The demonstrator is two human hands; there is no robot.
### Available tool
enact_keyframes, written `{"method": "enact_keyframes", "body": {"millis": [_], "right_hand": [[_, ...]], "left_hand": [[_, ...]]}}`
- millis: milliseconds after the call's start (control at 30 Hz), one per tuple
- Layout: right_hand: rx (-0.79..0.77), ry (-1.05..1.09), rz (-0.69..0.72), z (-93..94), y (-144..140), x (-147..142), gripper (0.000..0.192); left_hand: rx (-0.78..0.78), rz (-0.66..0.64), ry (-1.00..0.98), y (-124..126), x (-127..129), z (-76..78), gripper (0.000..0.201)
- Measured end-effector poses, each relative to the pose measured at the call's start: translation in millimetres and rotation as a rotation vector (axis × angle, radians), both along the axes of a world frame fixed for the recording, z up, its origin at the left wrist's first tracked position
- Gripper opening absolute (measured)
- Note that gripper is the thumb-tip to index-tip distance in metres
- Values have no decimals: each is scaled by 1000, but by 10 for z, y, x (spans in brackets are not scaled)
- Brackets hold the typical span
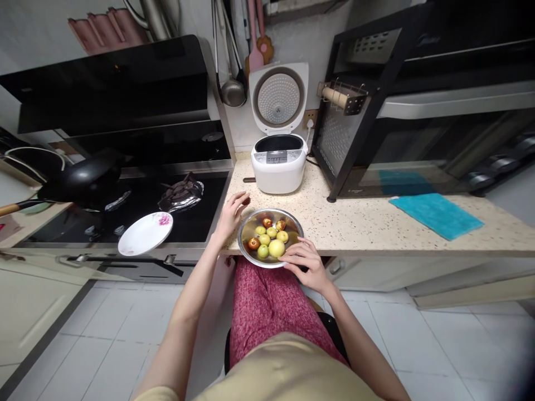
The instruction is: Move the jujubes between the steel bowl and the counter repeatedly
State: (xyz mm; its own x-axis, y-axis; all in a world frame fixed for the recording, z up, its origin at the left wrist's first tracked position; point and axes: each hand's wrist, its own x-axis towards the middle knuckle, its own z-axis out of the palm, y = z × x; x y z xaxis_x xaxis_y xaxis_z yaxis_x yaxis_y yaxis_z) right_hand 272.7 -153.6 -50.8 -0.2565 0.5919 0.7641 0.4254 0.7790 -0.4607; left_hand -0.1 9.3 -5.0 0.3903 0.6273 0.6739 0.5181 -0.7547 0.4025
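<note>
A round metal bowl (246, 252) sits at the counter's front edge, holding several small fruits. Most are yellow-green, like the green one (263, 251); a few are reddish brown, like the brown fruit (253, 243). The largest, a pale yellow round fruit (276, 248), lies near the bowl's front right. My right hand (307, 260) reaches over the right rim with fingers stretched and apart, fingertips close beside the yellow fruit; whether they touch it I cannot tell. My left hand (233, 214) is just left of the bowl, fingers extended and holding nothing visible.
Behind the bowl stands a white rice cooker (279, 175) with its lid raised. On the left, a white plate (144, 234) lies at the front of the gas stove (209, 209), and a black wok (87, 178) stands farther back. A blue cloth (437, 214) and black rack (334, 161) are on the right.
</note>
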Motion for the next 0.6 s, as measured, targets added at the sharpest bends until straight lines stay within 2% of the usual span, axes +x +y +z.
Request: {"method": "enact_keyframes", "body": {"millis": [100,267,433,600], "right_hand": [[4,3,-10,-6,-2,-8,13],[3,7,-15,-16,-8,-19,13],[2,11,-20,-18,-5,-25,12],[-1,10,-25,-15,0,-23,13]], "left_hand": [[-23,-81,71,-260,0,140,41],[-183,-214,262,-554,-20,206,40],[-273,-275,334,-575,-69,249,38],[-292,-330,319,-499,-84,230,41]]}}
